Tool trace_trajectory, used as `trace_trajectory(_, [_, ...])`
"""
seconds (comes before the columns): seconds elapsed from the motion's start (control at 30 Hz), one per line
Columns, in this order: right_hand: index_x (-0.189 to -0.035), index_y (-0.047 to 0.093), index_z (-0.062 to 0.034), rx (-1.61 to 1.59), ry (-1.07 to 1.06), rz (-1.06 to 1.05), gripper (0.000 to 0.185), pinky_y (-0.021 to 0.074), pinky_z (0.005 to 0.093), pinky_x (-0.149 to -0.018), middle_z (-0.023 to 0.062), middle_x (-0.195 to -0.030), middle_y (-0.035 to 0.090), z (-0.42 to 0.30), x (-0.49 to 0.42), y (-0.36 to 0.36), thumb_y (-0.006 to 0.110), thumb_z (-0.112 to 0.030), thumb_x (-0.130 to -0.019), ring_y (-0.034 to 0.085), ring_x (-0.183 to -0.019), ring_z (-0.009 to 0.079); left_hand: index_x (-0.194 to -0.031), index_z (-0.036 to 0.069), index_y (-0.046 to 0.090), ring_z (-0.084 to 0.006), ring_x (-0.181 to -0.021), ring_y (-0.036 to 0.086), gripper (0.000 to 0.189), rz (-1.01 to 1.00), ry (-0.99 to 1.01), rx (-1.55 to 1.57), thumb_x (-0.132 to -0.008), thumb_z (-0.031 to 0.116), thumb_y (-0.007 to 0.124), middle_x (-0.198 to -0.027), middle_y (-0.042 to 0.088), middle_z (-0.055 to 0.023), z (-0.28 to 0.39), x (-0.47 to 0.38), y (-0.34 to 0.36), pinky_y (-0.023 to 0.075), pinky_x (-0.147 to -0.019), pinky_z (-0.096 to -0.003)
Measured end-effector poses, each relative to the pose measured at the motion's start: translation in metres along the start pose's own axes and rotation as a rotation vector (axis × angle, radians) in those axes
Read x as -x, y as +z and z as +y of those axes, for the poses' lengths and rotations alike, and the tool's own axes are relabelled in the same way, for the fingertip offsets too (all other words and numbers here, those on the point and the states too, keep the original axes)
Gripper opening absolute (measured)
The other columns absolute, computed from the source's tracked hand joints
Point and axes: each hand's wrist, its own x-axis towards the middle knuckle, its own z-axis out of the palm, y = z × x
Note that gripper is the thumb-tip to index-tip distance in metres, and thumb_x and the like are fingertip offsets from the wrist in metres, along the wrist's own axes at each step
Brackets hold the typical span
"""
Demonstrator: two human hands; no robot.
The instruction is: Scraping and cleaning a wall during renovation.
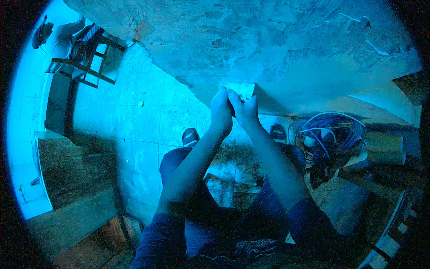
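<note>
Both my hands are together in front of a worn, patchy plastered wall. My left hand and my right hand grip the near side of a pale rectangular block or box, thumbs side by side on top. Its far edge is up against the wall or very close to it; I cannot tell whether they touch. The palms and fingers hide its lower part. Strong blue light leaves its material unclear. A shadow falls on the wall to its right.
A bundle of coiled cables lies by my right foot, near stacked blocks. Stained floor tiles spread below and left. A person sits on a wooden chair at the upper left. A large dark box-like piece stands left.
</note>
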Motion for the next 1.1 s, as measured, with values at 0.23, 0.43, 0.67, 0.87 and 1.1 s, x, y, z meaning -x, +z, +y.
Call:
trace_trajectory(0.23, [-0.095,0.059,0.0003,0.139,0.026,-0.151,0.020,0.0468,0.0275,-0.069,0.0067,-0.089,0.062,-0.007,-0.003,-0.009,0.057,-0.013,-0.080,0.059,-0.079,0.0134,-0.077,0.005,0.051,-0.0131,-0.051,0.049,0.045,-0.049,-0.033,-0.006,-0.092,0.041,0.028,-0.064,0.053,-0.0055,0.008,0.003,-0.001,0.0397,-0.046,-0.0269])
trace_trajectory(0.43, [-0.102,0.055,-0.0005,-0.046,0.245,-0.114,0.024,0.0462,0.0267,-0.068,0.0050,-0.092,0.060,-0.003,0.000,-0.031,0.055,-0.011,-0.082,0.058,-0.079,0.0127,-0.076,0.006,0.051,-0.0122,-0.043,0.043,0.047,-0.110,-0.117,-0.191,-0.091,0.044,0.027,-0.059,0.049,-0.0041,-0.001,0.007,0.005,0.0332,-0.037,-0.0264])
trace_trajectory(0.67, [-0.089,0.061,0.0018,0.182,-0.070,-0.066,0.019,0.0472,0.0288,-0.066,0.0080,-0.084,0.063,0.012,-0.001,-0.017,0.058,-0.015,-0.079,0.060,-0.076,0.0139,-0.081,0.005,0.050,-0.0152,-0.063,0.051,0.039,-0.109,0.008,-0.041,-0.092,0.035,0.028,-0.072,0.053,-0.0067,-0.027,-0.009,-0.012,0.0422,-0.058,-0.0289])
trace_trajectory(0.87, [-0.088,0.061,0.0027,0.182,-0.089,-0.013,0.019,0.0477,0.0295,-0.065,0.0089,-0.083,0.064,0.004,0.001,-0.009,0.058,-0.014,-0.079,0.061,-0.075,0.0155,-0.072,0.004,0.050,-0.0133,-0.057,0.049,0.041,-0.061,0.073,-0.092,-0.092,0.035,0.031,-0.067,0.054,-0.0061,0.000,0.006,0.004,0.0388,-0.051,-0.0270])
trace_trajectory(1.1, [-0.087,0.060,0.0036,0.103,-0.085,-0.063,0.019,0.0478,0.0295,-0.067,0.0103,-0.084,0.064,0.010,-0.006,0.022,0.060,-0.012,-0.077,0.062,-0.076,0.0166,-0.077,0.002,0.050,-0.0151,-0.063,0.050,0.044,-0.024,0.032,-0.130,-0.094,0.034,0.024,-0.069,0.053,-0.0057,0.023,-0.002,-0.018,0.0418,-0.062,-0.0305])
